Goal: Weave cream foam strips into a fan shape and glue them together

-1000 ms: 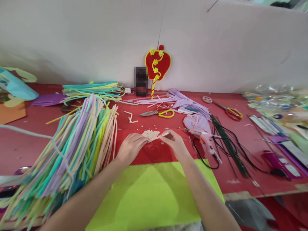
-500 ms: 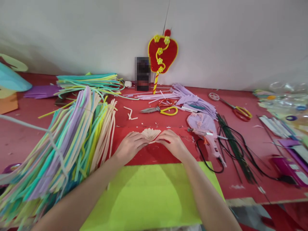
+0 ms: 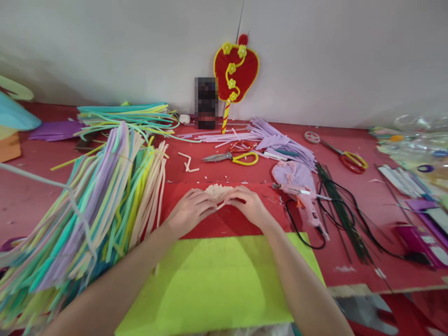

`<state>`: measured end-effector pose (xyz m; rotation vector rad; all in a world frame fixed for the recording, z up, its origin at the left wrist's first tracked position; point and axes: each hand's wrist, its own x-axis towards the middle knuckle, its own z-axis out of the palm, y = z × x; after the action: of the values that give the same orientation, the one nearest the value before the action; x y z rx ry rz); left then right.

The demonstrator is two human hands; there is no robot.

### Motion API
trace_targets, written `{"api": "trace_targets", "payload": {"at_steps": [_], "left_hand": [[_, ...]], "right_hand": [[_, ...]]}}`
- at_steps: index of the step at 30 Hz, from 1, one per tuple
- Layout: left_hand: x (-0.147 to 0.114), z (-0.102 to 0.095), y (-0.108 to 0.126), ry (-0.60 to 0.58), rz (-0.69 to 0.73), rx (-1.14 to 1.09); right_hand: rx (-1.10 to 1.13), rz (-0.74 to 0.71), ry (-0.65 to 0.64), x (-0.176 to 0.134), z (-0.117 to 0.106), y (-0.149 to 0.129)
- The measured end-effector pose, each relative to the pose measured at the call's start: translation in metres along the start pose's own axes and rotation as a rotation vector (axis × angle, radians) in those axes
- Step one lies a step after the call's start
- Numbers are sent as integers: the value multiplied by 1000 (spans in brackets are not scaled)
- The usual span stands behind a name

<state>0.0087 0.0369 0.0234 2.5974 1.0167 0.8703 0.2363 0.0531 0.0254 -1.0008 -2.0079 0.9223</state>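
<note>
Between my two hands is a small cream fan-shaped piece (image 3: 218, 191) made of bent pipe cleaners set side by side. My left hand (image 3: 191, 206) is closed on its left lower side, the fingers pressed together. My right hand (image 3: 248, 203) pinches it from the right. A short cream end sticks out below, between the fingertips. Both hands rest over the red tabletop, just beyond a lime-green sheet (image 3: 217, 284). Past the hands lie yellow-and-red handled scissors (image 3: 233, 157) and bent cream pipe cleaner pieces (image 3: 189, 163).
A large bundle of coloured pipe cleaners (image 3: 80, 210) fills the left side. To the right lie a pink glue gun (image 3: 304, 200) with a black cord, green stems (image 3: 345, 214), lilac pipe cleaners (image 3: 280, 140) and more scissors (image 3: 338, 151). A red decorated fan (image 3: 236, 70) leans against the wall.
The view has shifted slightly. My right-hand fingers have moved a little left over the cream piece, with the thumb bent lower. My left hand keeps its hold.
</note>
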Motion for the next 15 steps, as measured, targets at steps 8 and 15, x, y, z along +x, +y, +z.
{"api": "trace_targets", "payload": {"at_steps": [8, 15], "left_hand": [[-2, 2, 2, 22, 34, -10], [-2, 1, 3, -94, 79, 29]], "right_hand": [[27, -15, -48, 0, 2, -5], [-206, -156, -137, -2, -4, -7]]}}
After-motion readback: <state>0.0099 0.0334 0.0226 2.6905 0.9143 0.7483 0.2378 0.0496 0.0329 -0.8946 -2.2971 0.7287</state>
